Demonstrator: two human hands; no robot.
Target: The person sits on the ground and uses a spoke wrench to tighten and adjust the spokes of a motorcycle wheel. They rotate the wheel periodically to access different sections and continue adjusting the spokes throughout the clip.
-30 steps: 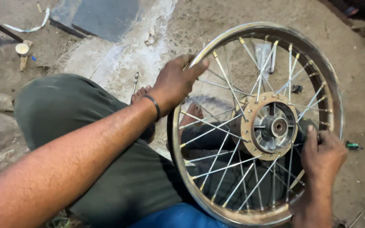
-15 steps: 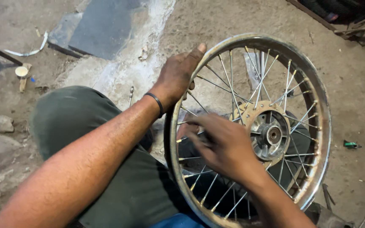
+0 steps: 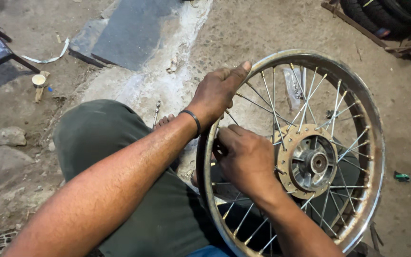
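Head view showed the wheel (image 3: 305, 157) at centre right of the frame. Left hand (image 3: 217, 93) gripped its rim (image 3: 379, 143), fingers clamped; right hand (image 3: 246, 157) pinched spokes (image 3: 262, 97). Steadying the rim firmly seemed wise.

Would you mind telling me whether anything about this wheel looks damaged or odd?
The rim is rusty and discoloured along its right side. The spokes look unevenly spaced. The left hand grips the rim's top-left edge while the right hand works among the spokes.
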